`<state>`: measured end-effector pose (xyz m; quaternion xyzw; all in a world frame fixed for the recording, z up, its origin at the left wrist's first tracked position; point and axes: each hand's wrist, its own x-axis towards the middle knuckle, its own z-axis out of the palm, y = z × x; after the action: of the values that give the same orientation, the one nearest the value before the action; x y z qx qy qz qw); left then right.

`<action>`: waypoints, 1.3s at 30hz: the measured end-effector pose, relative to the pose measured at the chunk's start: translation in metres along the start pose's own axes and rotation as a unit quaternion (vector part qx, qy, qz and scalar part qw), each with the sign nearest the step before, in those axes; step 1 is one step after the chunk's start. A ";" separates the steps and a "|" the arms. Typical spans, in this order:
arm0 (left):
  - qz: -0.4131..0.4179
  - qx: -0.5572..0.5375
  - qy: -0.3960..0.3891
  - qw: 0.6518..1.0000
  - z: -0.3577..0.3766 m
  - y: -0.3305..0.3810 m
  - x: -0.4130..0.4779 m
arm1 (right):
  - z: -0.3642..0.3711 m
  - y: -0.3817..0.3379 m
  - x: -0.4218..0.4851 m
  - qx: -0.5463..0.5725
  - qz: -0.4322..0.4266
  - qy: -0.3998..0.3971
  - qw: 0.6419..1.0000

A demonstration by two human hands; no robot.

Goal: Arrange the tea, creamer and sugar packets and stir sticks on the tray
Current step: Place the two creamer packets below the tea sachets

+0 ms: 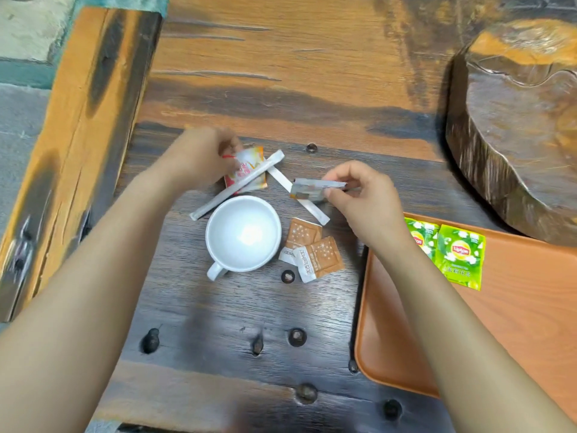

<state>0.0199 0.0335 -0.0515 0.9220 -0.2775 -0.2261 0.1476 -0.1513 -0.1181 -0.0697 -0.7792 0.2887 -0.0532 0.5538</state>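
Observation:
My right hand [362, 198] pinches a creamer packet [315, 190], lifted edge-on above the table. My left hand [203, 157] grips the top of a second orange-and-white creamer packet [249, 170]. Two white wrapped stir sticks lie on the table: one [237, 185] slants across that packet, the other [307, 203] runs under the lifted packet. Two brown sugar packets [312, 251] overlap right of the cup. An orange tray [530, 307] at the right holds two green Lipton tea packets [460, 256], the left one partly behind my right forearm.
A white empty cup [243, 234] stands in the middle of the dark wooden table [218, 323], handle toward me. A thick slab of tree trunk [518, 126] rises at the back right, just beyond the tray. A raised wooden beam [81, 114] borders the left.

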 end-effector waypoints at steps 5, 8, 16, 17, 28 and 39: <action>-0.024 -0.076 0.161 0.984 -0.025 0.011 -0.017 | -0.014 0.001 -0.023 0.080 -0.039 0.081 0.993; -0.017 -0.100 0.221 0.970 -0.028 0.025 -0.029 | -0.022 0.002 -0.038 0.117 -0.044 0.102 0.987; -0.095 -0.444 0.153 0.878 -0.001 0.070 -0.066 | -0.045 0.008 -0.083 0.191 -0.021 0.116 0.974; -0.107 -0.452 0.134 0.875 0.006 0.074 -0.071 | -0.049 0.011 -0.088 0.186 -0.017 0.122 0.975; -0.113 -0.545 0.034 0.830 0.054 0.092 -0.104 | -0.097 0.062 -0.138 -0.019 0.032 0.036 0.999; -0.112 -0.501 -0.040 0.857 0.092 0.116 -0.118 | -0.087 0.089 -0.153 -0.255 -0.075 0.095 0.959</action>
<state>-0.1650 -0.0047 -0.0447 0.7389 -0.0270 -0.3861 0.5516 -0.3479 -0.1323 -0.0796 -0.9055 0.2842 -0.0928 0.3012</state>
